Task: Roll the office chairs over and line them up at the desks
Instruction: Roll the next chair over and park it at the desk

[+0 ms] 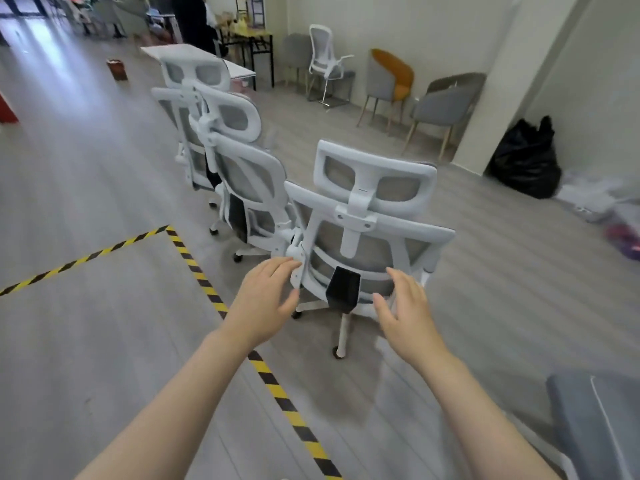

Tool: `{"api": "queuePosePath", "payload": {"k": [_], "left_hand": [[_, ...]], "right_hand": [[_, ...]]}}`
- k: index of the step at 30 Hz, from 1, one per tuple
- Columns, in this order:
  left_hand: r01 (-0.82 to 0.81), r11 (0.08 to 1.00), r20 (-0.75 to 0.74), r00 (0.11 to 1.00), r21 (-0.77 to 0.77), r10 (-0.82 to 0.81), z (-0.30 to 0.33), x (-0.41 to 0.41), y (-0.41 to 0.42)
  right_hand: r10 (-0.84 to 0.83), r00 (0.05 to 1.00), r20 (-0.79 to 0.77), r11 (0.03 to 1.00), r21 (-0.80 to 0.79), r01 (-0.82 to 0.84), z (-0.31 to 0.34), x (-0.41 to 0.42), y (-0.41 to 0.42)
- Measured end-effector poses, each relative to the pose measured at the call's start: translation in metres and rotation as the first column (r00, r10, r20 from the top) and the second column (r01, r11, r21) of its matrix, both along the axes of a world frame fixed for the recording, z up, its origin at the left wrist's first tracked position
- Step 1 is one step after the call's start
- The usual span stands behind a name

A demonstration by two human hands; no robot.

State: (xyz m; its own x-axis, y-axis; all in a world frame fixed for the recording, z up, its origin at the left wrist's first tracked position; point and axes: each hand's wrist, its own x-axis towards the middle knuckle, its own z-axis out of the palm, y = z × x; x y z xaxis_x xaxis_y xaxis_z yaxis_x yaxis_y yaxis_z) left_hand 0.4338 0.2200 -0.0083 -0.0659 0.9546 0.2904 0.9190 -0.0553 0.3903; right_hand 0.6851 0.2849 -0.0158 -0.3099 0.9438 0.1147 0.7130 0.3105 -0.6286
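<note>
Figure: positioning the nearest chair (367,230) in a row. Three white mesh office chairs stand one behind another along a line that leads toward a white desk (194,55) at the far end; the nearest sits just beside the middle chair (242,168), their frames almost touching, and the far chair (188,98) stands closest to the desk. Both hands reach for the lower back of the nearest chair. The left hand (266,296) has relaxed, spread fingers, whose tips meet the left edge of the backrest frame without curling round it; the right hand (403,306) is likewise loose and grasps nothing, hovering near the right side of the frame, contact not certain. To do this step well, both palms should probably bear evenly on the two sides of the frame, low on the back, so the chair rolls straight rather than swivelling. A slow push would likely avoid bumping the middle chair. Yellow-and-black floor tape (207,292) runs just left of the castors.
</note>
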Motion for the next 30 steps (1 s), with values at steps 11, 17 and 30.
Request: {"api": "queuePosePath", "payload": {"k": [11, 17, 30], "left_hand": [[0.093, 0.996, 0.054, 0.994, -0.009, -0.093, 0.025, -0.006, 0.165], [0.05, 0.996, 0.062, 0.997, 0.079, -0.055, 0.045, 0.007, 0.256], [-0.109, 0.957, -0.011, 0.993, 0.267, 0.116, 0.049, 0.014, 0.339]], "right_hand": [[-0.085, 0.996, -0.034, 0.988, 0.124, 0.089, 0.037, 0.004, 0.14], [-0.012, 0.999, -0.053, 0.97, 0.243, 0.024, 0.054, 0.015, 0.243], [0.121, 0.993, 0.001, 0.961, 0.251, -0.117, 0.057, 0.006, 0.349]]}}
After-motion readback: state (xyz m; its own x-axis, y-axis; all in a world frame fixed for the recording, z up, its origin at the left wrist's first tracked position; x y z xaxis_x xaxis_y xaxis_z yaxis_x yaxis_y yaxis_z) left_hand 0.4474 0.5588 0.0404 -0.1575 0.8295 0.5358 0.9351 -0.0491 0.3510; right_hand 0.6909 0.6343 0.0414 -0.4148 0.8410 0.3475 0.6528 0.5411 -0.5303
